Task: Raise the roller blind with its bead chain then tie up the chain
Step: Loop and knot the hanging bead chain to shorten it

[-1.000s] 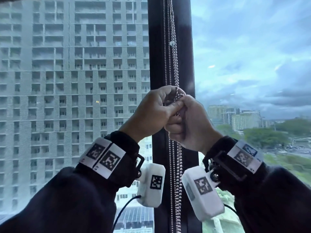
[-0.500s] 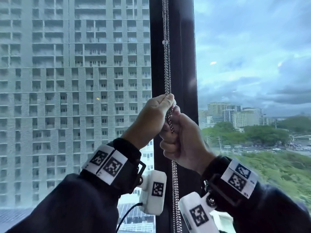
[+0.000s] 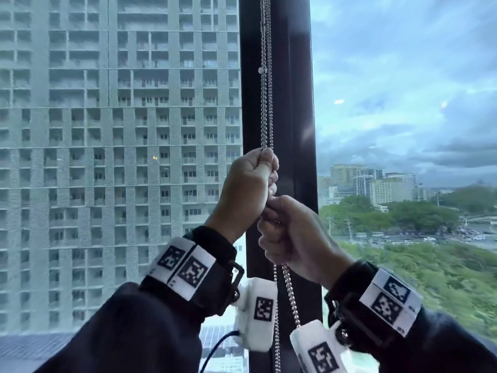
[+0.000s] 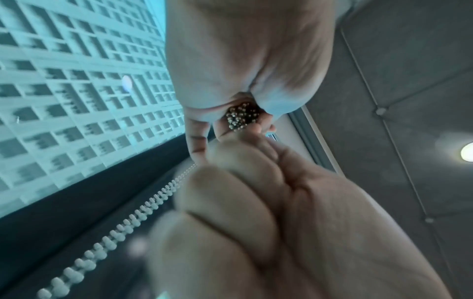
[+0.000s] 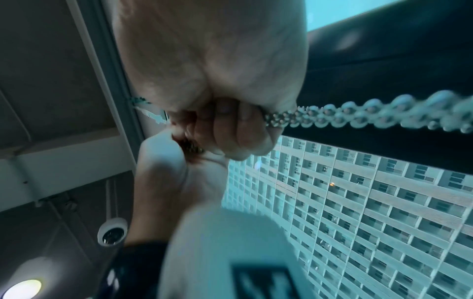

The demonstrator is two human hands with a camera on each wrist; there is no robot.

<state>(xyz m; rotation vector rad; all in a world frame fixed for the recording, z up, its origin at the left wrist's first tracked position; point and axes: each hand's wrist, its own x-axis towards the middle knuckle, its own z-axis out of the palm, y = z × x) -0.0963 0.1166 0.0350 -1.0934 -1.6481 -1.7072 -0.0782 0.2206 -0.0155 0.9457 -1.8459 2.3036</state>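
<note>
The metal bead chain (image 3: 266,103) hangs in several strands before the dark window post (image 3: 293,103). My left hand (image 3: 248,184) grips the strands in a fist at mid-height. Just under it, touching it, my right hand (image 3: 291,238) grips the same strands, which leave it below as a loose chain tail (image 3: 289,292). In the left wrist view a bunch of beads (image 4: 242,116) shows inside my left hand (image 4: 245,60), with my right hand (image 4: 281,222) beneath. In the right wrist view the chain (image 5: 371,116) runs out of my right hand (image 5: 217,70). I cannot make out the blind itself.
Large panes flank the post: a tall grey building (image 3: 107,157) shows through the left one, sky and trees (image 3: 403,224) through the right. Overhead are a ceiling lamp (image 4: 467,151) and a dome camera (image 5: 112,230). White camera units (image 3: 256,316) hang under both wrists.
My hands were side by side on the chain; the right one has dropped below the left. The strands above, once spread, are now drawn together and taut.
</note>
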